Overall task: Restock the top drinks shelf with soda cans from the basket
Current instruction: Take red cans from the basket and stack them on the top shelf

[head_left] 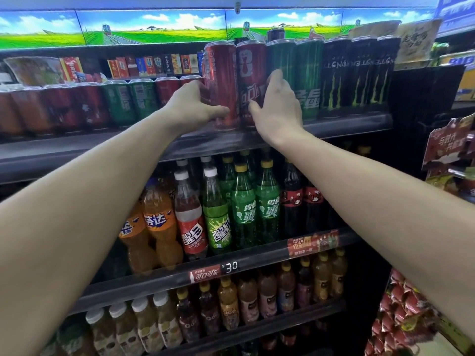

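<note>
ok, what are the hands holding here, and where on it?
Left hand grips the lower side of a tall red soda can; right hand grips the lower-middle side of the darker red tall can beside it. Both cans stand upright at the top shelf's front edge.

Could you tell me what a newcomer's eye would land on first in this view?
Most likely the two bare arms reaching up the middle, with the left hand and right hand each gripping a tall red can at the front of the top shelf. Next, the black energy-drink cans to the right, and the green bottles below.
</note>
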Demonstrator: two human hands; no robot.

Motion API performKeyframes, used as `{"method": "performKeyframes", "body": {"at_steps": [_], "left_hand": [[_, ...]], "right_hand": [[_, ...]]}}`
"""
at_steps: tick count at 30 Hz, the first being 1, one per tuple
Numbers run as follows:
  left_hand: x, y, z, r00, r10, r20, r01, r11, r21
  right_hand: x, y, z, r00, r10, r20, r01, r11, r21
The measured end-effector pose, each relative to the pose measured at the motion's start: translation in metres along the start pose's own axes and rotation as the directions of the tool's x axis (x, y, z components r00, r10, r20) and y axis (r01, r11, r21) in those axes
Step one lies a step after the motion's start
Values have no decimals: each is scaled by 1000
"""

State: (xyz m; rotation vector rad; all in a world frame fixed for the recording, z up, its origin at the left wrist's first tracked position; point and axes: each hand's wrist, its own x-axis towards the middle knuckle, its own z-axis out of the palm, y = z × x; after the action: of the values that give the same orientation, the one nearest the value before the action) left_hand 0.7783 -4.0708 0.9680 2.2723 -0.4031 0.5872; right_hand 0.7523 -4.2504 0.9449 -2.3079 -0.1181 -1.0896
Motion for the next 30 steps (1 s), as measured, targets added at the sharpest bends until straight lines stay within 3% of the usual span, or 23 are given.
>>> {"method": "performKeyframes", "body": {"at_steps": [5, 10, 13, 15, 17, 19, 22, 26, 30], "left_hand": [[1, -1, 4, 1000, 4, 15, -3, 1000, -25], [-5, 3, 0, 1000, -26, 15, 25, 998, 60], [-25, 12, -4, 999, -19, -44, 25, 990, 138], [-49, 13, -4, 979, 105, -176, -67, 975, 211], [-80, 5, -2, 913, 267, -308, -176, 939, 294], [-117, -10, 8, 870, 338, -359, -223, 919, 325], [-180, -48, 36, 918, 286, -275, -195, 929, 316], [-264, -106, 90, 1000, 25, 4, -25, 930, 366], [-343, -150, 136, 959, -219, 177, 130, 903, 411]], "right_hand": [[-1, -3, 1, 1000, 7, -1, -7, 1000, -4], [-8, -2, -4, 998, 50, 33, -50, 999, 17], [-23, 2, -7, 997, -7, -70, 7, 1000, 0], [-42, 4, -7, 986, -64, -156, 77, 994, 79], [-67, 6, -3, 983, -82, -162, 115, 972, 204], [-99, 13, 8, 992, -83, -96, 108, 951, 288], [-156, 27, 34, 994, -77, 76, 46, 938, 343], [-239, 49, 80, 927, -26, 375, -99, 946, 309], [-325, 65, 122, 807, 17, 590, -213, 941, 263]]}}
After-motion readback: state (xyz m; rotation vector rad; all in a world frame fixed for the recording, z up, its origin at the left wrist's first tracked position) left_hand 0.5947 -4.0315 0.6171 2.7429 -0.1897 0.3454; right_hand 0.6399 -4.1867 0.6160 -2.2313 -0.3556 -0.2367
